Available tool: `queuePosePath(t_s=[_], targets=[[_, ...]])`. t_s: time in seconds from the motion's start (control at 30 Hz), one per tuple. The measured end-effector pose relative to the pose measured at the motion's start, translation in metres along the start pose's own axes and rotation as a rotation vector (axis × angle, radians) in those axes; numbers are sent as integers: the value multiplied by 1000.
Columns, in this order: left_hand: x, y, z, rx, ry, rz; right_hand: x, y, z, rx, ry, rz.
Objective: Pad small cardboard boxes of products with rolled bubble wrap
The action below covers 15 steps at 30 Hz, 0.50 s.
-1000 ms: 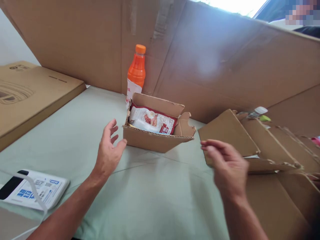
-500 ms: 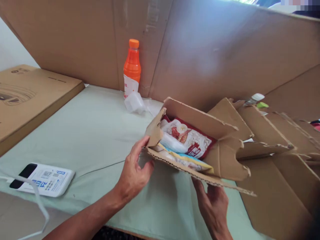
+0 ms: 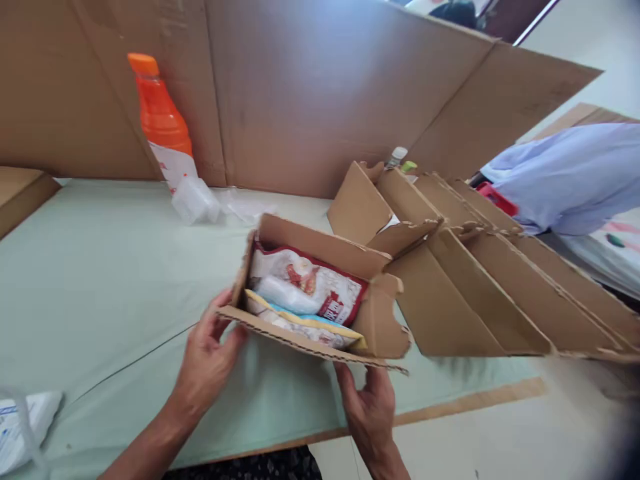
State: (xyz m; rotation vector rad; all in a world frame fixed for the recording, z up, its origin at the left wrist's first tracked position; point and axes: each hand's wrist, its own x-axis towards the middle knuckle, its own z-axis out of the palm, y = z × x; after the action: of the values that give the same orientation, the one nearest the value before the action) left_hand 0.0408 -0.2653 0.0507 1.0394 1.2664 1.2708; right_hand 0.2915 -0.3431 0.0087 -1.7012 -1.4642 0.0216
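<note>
A small open cardboard box [image 3: 320, 243] is lifted off the green table [image 3: 100, 267] and tilted toward me. Inside lie a red-and-white snack packet [image 3: 310, 287] and a yellow-and-blue packet [image 3: 305, 323] beneath it. My left hand [image 3: 207, 360] grips the box's left front corner. My right hand [image 3: 367, 407] holds it from below at the front right, under the torn flap.
An orange drink bottle [image 3: 163, 127] and a crumpled clear plastic cup [image 3: 195, 200] stand at the back by a tall cardboard wall [image 3: 310, 100]. Several flattened cardboard boxes [image 3: 475, 280] lie overlapped on the right. A person's light blue sleeve [image 3: 565, 177] shows at far right.
The box went from resting on the table with both hands off it to being held up by both hands. The view has swung right, so the bottle now sits farther left.
</note>
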Motion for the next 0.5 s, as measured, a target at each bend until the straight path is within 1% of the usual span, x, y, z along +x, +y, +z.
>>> queuePosePath(t_s=[0.07, 0.13, 0.17, 0.2, 0.27, 0.3, 0.37, 0.43, 0.5], targets=[[11, -2, 38, -6, -188, 38, -20, 19, -21, -50, 128, 87], [24, -4, 79, 18, -337, 87, -40, 30, -37, -27, 227, 177], [29, -6, 99, 51, -364, 101, -49, 33, -42, 0, 254, 219], [32, -9, 118, 102, -340, 93, -58, 35, -46, 26, 257, 258], [30, -19, 148, 159, -291, 52, -72, 38, -49, 52, 213, 324], [27, -26, 159, 157, -295, 36, -77, 40, -48, 52, 184, 346], [17, -39, 172, 104, -380, 36, -82, 44, -46, 50, 145, 357], [9, -51, 178, 50, -482, 59, -80, 49, -43, 47, 135, 343], [6, -59, 181, 32, -541, 72, -72, 52, -42, 52, 106, 316]])
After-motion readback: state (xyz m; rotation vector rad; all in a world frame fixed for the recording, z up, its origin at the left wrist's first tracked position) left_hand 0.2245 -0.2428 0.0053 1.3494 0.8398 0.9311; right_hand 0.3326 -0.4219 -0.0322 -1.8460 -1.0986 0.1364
